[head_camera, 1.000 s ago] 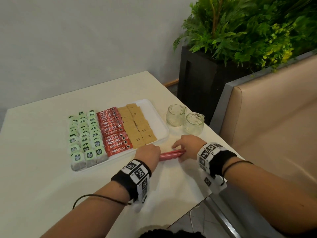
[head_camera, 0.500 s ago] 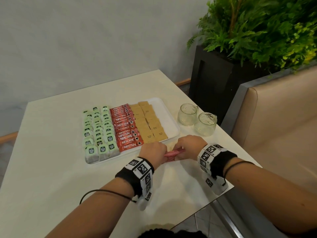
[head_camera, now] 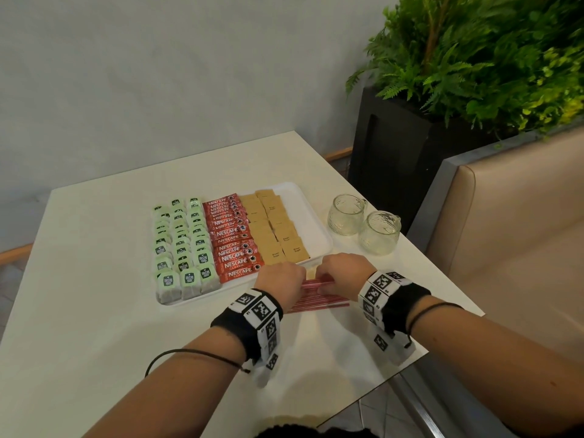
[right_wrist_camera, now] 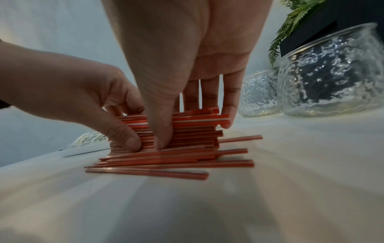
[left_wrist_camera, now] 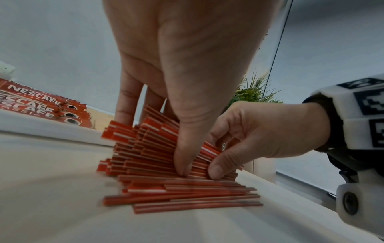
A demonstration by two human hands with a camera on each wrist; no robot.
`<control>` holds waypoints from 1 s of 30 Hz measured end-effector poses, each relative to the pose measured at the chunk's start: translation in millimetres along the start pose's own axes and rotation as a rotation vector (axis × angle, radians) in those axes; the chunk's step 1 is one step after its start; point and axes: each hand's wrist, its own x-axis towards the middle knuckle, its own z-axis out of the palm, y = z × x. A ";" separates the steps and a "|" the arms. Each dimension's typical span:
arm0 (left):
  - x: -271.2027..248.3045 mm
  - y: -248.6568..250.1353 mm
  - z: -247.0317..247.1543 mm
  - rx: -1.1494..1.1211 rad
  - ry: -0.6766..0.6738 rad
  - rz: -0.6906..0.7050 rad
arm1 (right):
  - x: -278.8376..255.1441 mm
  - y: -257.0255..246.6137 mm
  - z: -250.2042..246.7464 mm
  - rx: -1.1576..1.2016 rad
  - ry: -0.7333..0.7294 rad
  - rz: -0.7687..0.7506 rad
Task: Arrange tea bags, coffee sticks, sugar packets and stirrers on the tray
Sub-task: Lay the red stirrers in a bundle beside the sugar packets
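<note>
Stirrers (head_camera: 316,295) bunched between both hands (table-top).

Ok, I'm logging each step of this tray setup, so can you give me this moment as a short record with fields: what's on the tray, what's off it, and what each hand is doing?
tray: white rectangular tray on the pale table
on tray: green tea bags, red Nescafe coffee sticks, brown sugar packets
off tray: red-and-white striped stirrers, piled on the table at the tray's near edge
left hand: gripping the stirrer pile
right hand: gripping the same pile
nearby: two clear textured glass jars, right of the tray
</note>
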 end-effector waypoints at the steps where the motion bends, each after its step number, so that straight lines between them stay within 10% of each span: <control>1: 0.6 -0.2 0.9 -0.005 -0.005 -0.002 | 0.0 -1.1 -0.3 -0.005 0.005 0.004; 25: -5.5 -1.9 6.7 -0.327 0.069 -0.012 | 9.2 -9.9 -31.2 -0.019 0.013 0.062; 30: -8.2 0.8 -10.4 -0.529 -0.083 -0.026 | 8.9 -15.4 -47.9 -0.177 0.035 0.122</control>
